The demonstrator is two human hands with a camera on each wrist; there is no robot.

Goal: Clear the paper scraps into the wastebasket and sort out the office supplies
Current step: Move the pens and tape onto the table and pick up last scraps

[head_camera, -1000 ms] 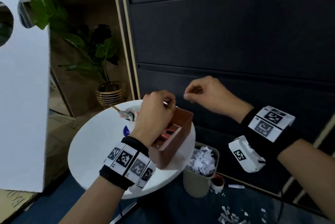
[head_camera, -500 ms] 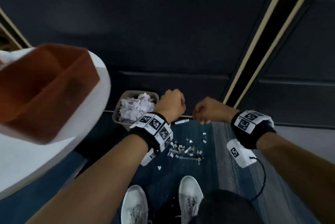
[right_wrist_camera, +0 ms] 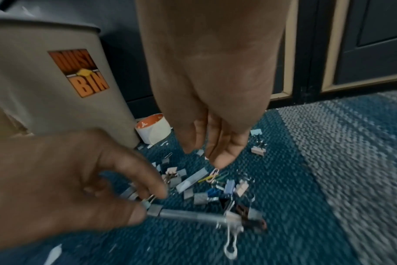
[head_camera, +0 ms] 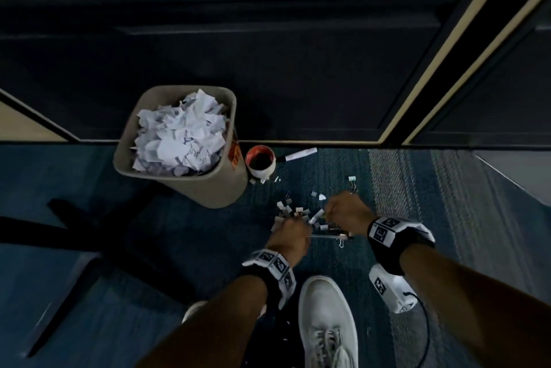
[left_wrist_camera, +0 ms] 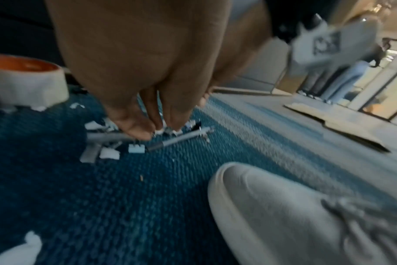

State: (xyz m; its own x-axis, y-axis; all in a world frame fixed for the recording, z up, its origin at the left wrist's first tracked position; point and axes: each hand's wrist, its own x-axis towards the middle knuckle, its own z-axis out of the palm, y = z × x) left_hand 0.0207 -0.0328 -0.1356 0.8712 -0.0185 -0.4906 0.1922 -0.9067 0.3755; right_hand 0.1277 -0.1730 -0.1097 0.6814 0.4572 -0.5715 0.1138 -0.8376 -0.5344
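A beige wastebasket (head_camera: 214, 188) marked DUST BIN (right_wrist_camera: 57, 80) stands on the blue carpet, heaped with white paper scraps (head_camera: 179, 135). To its right, a pile of binder clips, paper clips and small scraps (head_camera: 293, 212) lies on the floor around a grey pen (right_wrist_camera: 188, 216). My left hand (right_wrist_camera: 148, 204) is down at the pile's near side, thumb and forefinger pinching the wire handles of a grey binder clip (right_wrist_camera: 154, 209). My right hand (right_wrist_camera: 204, 154) hangs over the pile's far side with its fingers pointing straight down, holding nothing, just above a pink paper clip (right_wrist_camera: 214, 173).
A tape roll (head_camera: 260, 162) with an orange core and a white marker (head_camera: 298, 155) lie against the dark cabinet base beside the bin. My white shoe (head_camera: 325, 317) is planted just behind the pile. A black table leg (head_camera: 98, 218) runs across the carpet at left.
A second ago both hands were up at the brown organizer on the white table. They have dropped to the floor pile, and my left hand has pinched a binder clip.
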